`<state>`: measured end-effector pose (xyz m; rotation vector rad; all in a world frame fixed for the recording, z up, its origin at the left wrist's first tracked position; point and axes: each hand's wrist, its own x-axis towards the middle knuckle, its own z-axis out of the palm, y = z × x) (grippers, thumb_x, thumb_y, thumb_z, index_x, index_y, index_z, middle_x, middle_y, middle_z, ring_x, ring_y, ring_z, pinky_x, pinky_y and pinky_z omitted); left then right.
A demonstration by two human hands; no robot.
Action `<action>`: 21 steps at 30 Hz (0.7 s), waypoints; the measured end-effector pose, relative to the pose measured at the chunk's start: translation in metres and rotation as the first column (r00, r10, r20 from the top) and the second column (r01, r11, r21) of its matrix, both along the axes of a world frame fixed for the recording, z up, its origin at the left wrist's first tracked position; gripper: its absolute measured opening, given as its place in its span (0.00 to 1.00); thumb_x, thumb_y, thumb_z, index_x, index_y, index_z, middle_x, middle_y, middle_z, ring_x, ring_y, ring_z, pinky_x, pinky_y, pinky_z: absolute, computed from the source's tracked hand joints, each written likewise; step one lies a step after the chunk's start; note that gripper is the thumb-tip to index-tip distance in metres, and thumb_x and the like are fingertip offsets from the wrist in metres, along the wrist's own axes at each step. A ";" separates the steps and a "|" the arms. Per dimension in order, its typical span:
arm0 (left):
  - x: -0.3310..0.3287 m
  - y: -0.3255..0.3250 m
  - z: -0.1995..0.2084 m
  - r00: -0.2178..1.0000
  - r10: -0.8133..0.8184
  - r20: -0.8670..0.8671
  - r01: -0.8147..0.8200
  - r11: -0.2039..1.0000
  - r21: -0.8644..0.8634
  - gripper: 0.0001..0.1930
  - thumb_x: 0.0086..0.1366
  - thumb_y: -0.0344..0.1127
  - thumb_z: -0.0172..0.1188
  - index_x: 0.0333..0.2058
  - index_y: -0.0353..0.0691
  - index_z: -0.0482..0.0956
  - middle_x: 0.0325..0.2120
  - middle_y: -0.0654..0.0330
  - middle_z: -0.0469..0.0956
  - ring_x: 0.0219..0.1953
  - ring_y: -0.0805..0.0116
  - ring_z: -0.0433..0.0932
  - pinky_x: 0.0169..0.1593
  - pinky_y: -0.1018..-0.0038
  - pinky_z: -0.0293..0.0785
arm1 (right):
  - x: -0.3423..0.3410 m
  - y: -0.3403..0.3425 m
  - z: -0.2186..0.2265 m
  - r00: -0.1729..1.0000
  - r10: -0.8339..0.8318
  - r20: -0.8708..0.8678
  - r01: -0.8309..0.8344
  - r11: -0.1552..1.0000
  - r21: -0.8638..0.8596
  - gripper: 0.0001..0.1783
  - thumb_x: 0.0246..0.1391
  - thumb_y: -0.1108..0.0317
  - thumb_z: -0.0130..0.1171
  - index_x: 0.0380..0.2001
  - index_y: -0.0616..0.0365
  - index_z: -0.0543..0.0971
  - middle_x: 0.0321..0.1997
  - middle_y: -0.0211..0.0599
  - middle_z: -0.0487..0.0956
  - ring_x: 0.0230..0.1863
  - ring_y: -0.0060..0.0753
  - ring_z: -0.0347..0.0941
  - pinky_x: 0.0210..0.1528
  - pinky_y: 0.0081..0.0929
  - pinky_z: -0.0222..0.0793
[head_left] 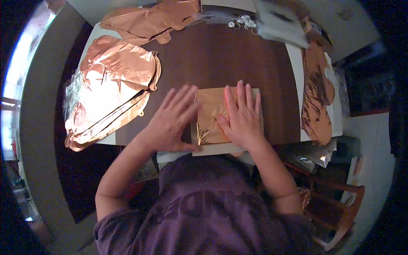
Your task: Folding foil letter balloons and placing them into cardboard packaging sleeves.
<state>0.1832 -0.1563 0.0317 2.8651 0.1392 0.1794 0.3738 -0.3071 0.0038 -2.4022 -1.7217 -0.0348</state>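
A folded piece of copper-coloured foil, square in outline, lies on a pale flat sheet near the table's front edge. My right hand is pressed flat over its right half, fingers stretched away from me. My left hand is open by its left edge, fingers spread and a little blurred, the thumb near the lower left corner. Whether that hand touches the sheet I cannot tell. Creases run across the foil beside my right thumb, and part of it is hidden under the right palm.
Flat copper foil balloons lie stacked on the dark brown table: a shiny pile at left, another at far left, one at right. Small white coils and a clear plastic bag sit at the back. A wooden chair stands lower right.
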 end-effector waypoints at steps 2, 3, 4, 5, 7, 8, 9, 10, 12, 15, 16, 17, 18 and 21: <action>0.001 -0.018 0.006 0.989 -0.129 0.074 0.131 0.991 -0.027 0.48 0.47 0.59 0.67 0.63 0.40 0.62 0.63 0.47 0.60 0.67 0.46 0.56 0.68 0.46 0.46 | -0.001 0.001 0.003 1.000 0.002 -0.002 -0.002 1.000 0.012 0.44 0.57 0.40 0.49 0.69 0.56 0.53 0.72 0.61 0.48 0.72 0.64 0.42 0.69 0.64 0.33; -0.001 -0.022 0.000 0.988 -0.129 0.079 0.131 0.991 -0.023 0.48 0.47 0.59 0.67 0.63 0.40 0.62 0.63 0.47 0.60 0.67 0.46 0.56 0.68 0.46 0.46 | -0.001 0.000 0.005 1.000 0.009 -0.001 -0.009 1.000 -0.015 0.43 0.58 0.43 0.49 0.69 0.56 0.53 0.72 0.61 0.47 0.73 0.64 0.41 0.70 0.62 0.33; 0.000 -0.026 -0.006 0.973 -0.203 0.107 0.196 0.978 0.071 0.41 0.50 0.54 0.66 0.59 0.39 0.66 0.59 0.48 0.65 0.63 0.47 0.61 0.67 0.46 0.51 | -0.001 0.000 0.008 1.000 0.017 0.001 -0.017 0.999 -0.042 0.43 0.58 0.46 0.50 0.69 0.57 0.52 0.72 0.61 0.46 0.73 0.63 0.40 0.70 0.60 0.33; 0.000 -0.028 -0.010 0.952 -0.277 0.128 0.255 0.953 0.166 0.33 0.53 0.49 0.65 0.56 0.38 0.71 0.55 0.50 0.70 0.60 0.48 0.66 0.65 0.47 0.56 | 0.000 0.000 0.008 1.000 0.017 0.008 -0.017 0.999 -0.039 0.43 0.58 0.46 0.50 0.69 0.57 0.52 0.72 0.61 0.46 0.73 0.63 0.40 0.70 0.60 0.33; -0.002 -0.030 -0.014 0.934 -0.301 0.192 0.264 0.945 0.195 0.24 0.55 0.41 0.62 0.50 0.38 0.76 0.49 0.52 0.76 0.56 0.49 0.72 0.62 0.49 0.63 | 0.000 -0.001 0.006 1.000 0.007 0.023 -0.006 0.999 -0.033 0.43 0.58 0.45 0.50 0.69 0.56 0.52 0.72 0.61 0.47 0.73 0.63 0.41 0.70 0.60 0.33; -0.004 -0.031 -0.018 0.923 -0.349 0.165 0.301 0.918 0.257 0.25 0.54 0.41 0.62 0.50 0.38 0.75 0.49 0.52 0.75 0.56 0.49 0.71 0.61 0.49 0.64 | -0.001 -0.002 0.006 1.000 0.004 0.028 -0.003 0.999 -0.032 0.43 0.58 0.45 0.50 0.69 0.56 0.52 0.72 0.61 0.47 0.73 0.63 0.41 0.70 0.60 0.33; -0.005 -0.031 -0.020 0.909 -0.394 0.134 0.338 0.887 0.316 0.25 0.53 0.40 0.61 0.50 0.37 0.75 0.50 0.51 0.75 0.56 0.49 0.71 0.61 0.49 0.64 | -0.001 -0.001 0.007 1.000 0.010 0.022 -0.009 1.000 -0.029 0.43 0.58 0.45 0.50 0.69 0.56 0.52 0.72 0.60 0.47 0.73 0.63 0.41 0.70 0.60 0.33; -0.005 -0.031 -0.019 0.907 -0.397 0.139 0.339 0.885 0.318 0.25 0.53 0.40 0.61 0.50 0.37 0.75 0.50 0.51 0.75 0.56 0.49 0.71 0.61 0.49 0.64 | -0.001 -0.001 0.007 1.000 0.016 0.016 -0.016 1.000 -0.027 0.43 0.58 0.45 0.50 0.69 0.55 0.51 0.72 0.60 0.47 0.73 0.63 0.41 0.70 0.60 0.32; -0.003 -0.029 -0.014 0.943 -0.294 0.157 0.248 0.934 0.257 0.27 0.52 0.40 0.61 0.52 0.37 0.74 0.52 0.49 0.73 0.58 0.48 0.70 0.62 0.48 0.63 | -0.001 0.000 0.007 1.000 0.020 0.012 -0.019 0.999 -0.032 0.43 0.58 0.45 0.50 0.69 0.55 0.51 0.73 0.59 0.47 0.73 0.62 0.40 0.70 0.60 0.32; 0.016 -0.029 -0.006 0.957 -0.108 0.268 0.065 0.984 0.164 0.27 0.48 0.40 0.61 0.48 0.33 0.74 0.50 0.47 0.73 0.55 0.49 0.71 0.62 0.51 0.63 | 0.002 -0.002 0.005 1.000 0.006 0.015 -0.006 1.000 -0.030 0.42 0.59 0.46 0.50 0.69 0.55 0.51 0.73 0.59 0.47 0.73 0.60 0.41 0.71 0.58 0.32; 0.017 -0.026 -0.008 0.970 -0.104 0.218 0.081 0.991 0.111 0.29 0.48 0.41 0.62 0.49 0.34 0.73 0.51 0.46 0.71 0.56 0.48 0.69 0.61 0.51 0.62 | 0.003 -0.002 0.003 1.000 0.001 0.014 -0.001 1.000 -0.020 0.42 0.59 0.47 0.49 0.70 0.55 0.50 0.72 0.58 0.48 0.73 0.59 0.41 0.71 0.57 0.31; 0.018 -0.025 -0.014 0.968 -0.112 0.223 0.088 0.990 0.112 0.29 0.48 0.41 0.62 0.49 0.34 0.73 0.51 0.46 0.71 0.56 0.48 0.69 0.61 0.51 0.62 | 0.008 -0.003 0.000 1.000 -0.007 0.019 0.007 1.000 -0.019 0.42 0.59 0.47 0.49 0.70 0.55 0.50 0.72 0.58 0.48 0.73 0.59 0.41 0.71 0.57 0.31; 0.018 -0.023 -0.020 0.978 -0.113 0.176 0.095 0.990 0.103 0.30 0.49 0.43 0.62 0.51 0.35 0.72 0.54 0.46 0.69 0.59 0.47 0.67 0.63 0.49 0.60 | 0.016 -0.003 -0.004 0.984 -0.009 -0.175 0.025 0.996 0.091 0.40 0.60 0.48 0.50 0.68 0.57 0.53 0.72 0.59 0.49 0.73 0.57 0.43 0.72 0.55 0.32; 0.012 -0.020 -0.025 0.989 -0.091 0.120 0.080 0.992 0.096 0.32 0.50 0.45 0.62 0.54 0.37 0.71 0.56 0.46 0.68 0.61 0.47 0.65 0.64 0.48 0.58 | 0.025 -0.020 0.006 0.707 0.192 -0.681 0.232 0.846 0.479 0.34 0.60 0.58 0.51 0.66 0.58 0.59 0.72 0.57 0.52 0.73 0.49 0.46 0.73 0.42 0.38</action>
